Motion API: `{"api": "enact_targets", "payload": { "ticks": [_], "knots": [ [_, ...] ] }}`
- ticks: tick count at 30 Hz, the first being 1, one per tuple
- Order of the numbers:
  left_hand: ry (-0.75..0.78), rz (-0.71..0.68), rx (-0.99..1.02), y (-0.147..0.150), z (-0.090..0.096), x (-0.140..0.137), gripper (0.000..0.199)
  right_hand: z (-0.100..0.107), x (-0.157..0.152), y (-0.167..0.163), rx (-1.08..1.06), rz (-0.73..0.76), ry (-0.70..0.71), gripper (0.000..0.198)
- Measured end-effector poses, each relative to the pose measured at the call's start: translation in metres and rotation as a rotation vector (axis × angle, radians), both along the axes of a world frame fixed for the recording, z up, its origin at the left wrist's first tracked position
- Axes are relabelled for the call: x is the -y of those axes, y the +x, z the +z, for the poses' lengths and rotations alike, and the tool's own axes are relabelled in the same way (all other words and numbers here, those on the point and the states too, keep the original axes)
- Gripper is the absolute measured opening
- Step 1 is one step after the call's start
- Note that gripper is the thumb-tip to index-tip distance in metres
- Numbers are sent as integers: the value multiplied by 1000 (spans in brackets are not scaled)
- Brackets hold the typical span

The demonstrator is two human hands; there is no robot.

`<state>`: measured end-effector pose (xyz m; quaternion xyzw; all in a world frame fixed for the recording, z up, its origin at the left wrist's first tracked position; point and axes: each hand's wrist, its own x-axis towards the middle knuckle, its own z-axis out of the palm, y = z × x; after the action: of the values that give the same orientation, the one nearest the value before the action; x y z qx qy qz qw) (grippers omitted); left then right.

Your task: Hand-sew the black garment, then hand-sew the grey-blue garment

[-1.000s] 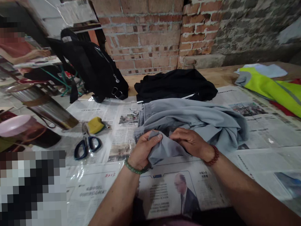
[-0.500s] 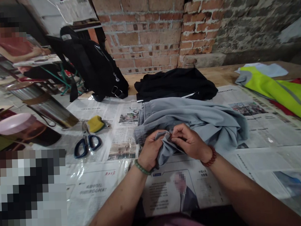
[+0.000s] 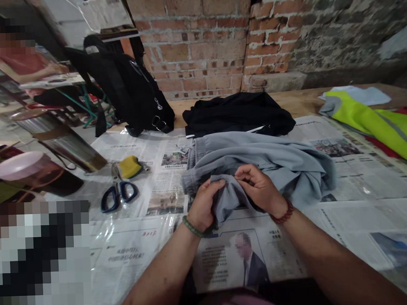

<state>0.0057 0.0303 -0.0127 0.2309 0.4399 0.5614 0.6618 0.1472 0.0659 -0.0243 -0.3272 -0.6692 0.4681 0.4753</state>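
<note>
Grey elastic-waisted trousers [image 3: 284, 167] lie bunched on newspaper in front of me, with a gathered band at their left end. My left hand [image 3: 203, 201] is closed on a fold of this cloth, thumb on top, and a flap hangs below its fingers. Close beside the fold, my right hand [image 3: 258, 188] has its thumb and forefinger pinched together. Whatever sits between those fingertips is too small to make out.
Blue-handled scissors [image 3: 119, 191] and a yellow sponge-like piece [image 3: 129, 166] lie left. Beyond them stand a steel flask [image 3: 61, 139] and a pink-lidded cup [image 3: 37, 174]. A black backpack [image 3: 131, 88], black garment [image 3: 238, 113] and neon-yellow garment [image 3: 372, 120] lie farther back. Someone sits far left.
My right hand has drawn slightly right, away from my left fingers. The held flap of grey cloth has spread wider between the hands.
</note>
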Motion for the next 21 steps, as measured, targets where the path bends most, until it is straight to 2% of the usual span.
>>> {"api": "enact_targets", "payload": {
  "ticks": [3,12,14,21],
  "knots": [
    [-39,-59,58,-2,4,1,22,1,-2,1,-73,7,-119,12],
    [42,-140,-83,-3,4,4,24,2,-5,1,-290,103,-429,13],
    [58,-110,-124,-2,3,4,24,1,-5,1,-294,99,-427,14],
    [111,-7,-196,-1,1,2,22,0,-2,-2,-146,7,-269,23]
  ]
}}
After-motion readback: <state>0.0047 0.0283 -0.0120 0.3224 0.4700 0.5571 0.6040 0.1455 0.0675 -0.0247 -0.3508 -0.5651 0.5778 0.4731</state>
